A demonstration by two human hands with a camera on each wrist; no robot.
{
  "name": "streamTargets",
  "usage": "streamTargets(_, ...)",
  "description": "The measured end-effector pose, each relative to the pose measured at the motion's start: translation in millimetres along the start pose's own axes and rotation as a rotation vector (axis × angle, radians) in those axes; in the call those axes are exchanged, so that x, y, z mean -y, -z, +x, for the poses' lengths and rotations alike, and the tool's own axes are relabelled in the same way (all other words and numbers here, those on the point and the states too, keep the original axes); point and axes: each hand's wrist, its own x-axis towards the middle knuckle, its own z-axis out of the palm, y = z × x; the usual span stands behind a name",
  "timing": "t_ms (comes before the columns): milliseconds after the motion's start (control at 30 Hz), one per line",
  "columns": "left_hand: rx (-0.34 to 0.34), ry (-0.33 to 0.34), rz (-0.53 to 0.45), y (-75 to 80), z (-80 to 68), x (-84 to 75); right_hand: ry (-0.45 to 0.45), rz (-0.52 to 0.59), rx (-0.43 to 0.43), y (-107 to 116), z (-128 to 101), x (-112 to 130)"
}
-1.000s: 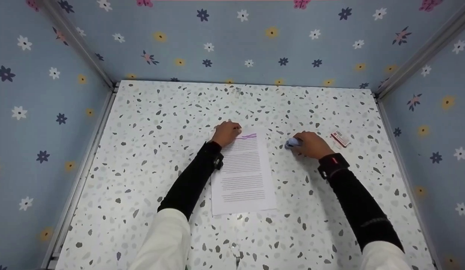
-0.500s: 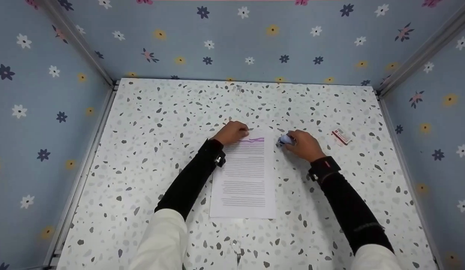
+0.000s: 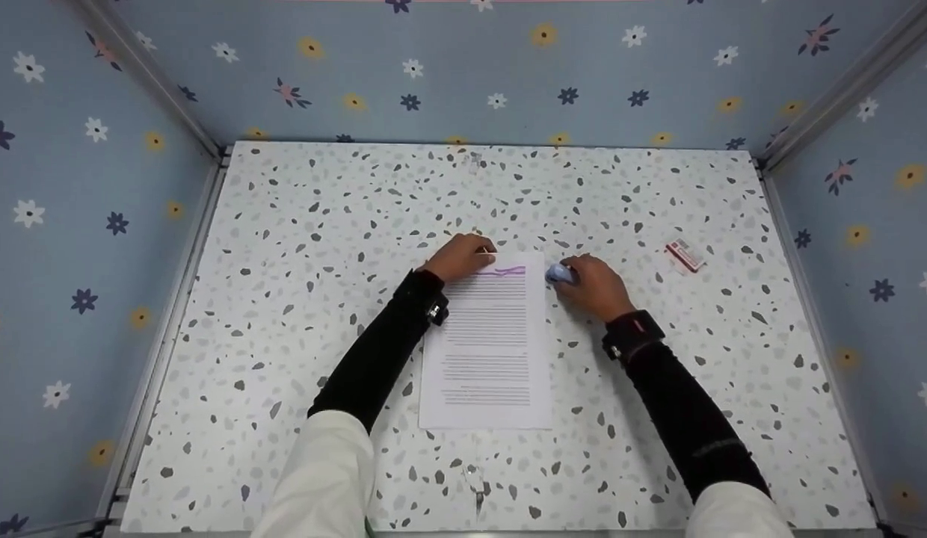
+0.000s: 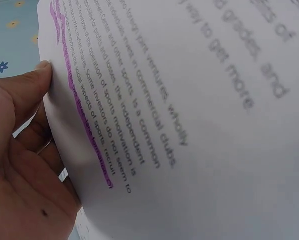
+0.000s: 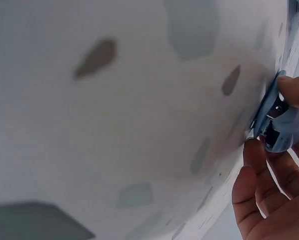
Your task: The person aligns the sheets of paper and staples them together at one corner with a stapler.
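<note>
Pinching the top left corner of the printed sheet (image 3: 484,344) with the left hand (image 3: 460,258), thumb over the edge and fingers under it; seen in the left wrist view as the left hand (image 4: 14,150) raising that corner of the printed sheet (image 4: 189,125) slightly off the speckled table (image 3: 299,224).

Item, printed sheet: lying lengthwise at the middle of the table, lines of text down its length, purple highlighter strokes (image 3: 502,271) across the topmost lines.

Item, small blue stapler (image 3: 561,273): gripped in the curled fingers of the right hand (image 3: 594,286), low over the table, just beside the sheet's top right corner, apparently not yet touching the paper. Confirmed in the right wrist view: small blue stapler (image 5: 282,125), metal parts showing, clamped by the fingertips (image 5: 254,150) of the right hand (image 5: 269,200).

Item, red and white box (image 3: 684,255): lying apart near the right side of the table, untouched.

Step in hand, as judged: steadying the sheet while bringing the stapler up to its top edge.

Next move, as judged: calls for sliding the stapler's mouth squarely over the paper's corner, keeping the sheet flat and pinned against shifting, then squeezing firmly.
</note>
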Motion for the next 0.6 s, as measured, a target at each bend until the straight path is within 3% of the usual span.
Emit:
streamTargets(133, 0.017, -0.001, -0.003, -1.1, 0.8, 0.1, 0.002, 0.05, 0.0, -1, 1, 0)
streamTargets(600, 0.011, -0.003, -0.022, -1.1, -4.1, -3.7, 0.005, 0.064, -0.082, -3, 2, 13)
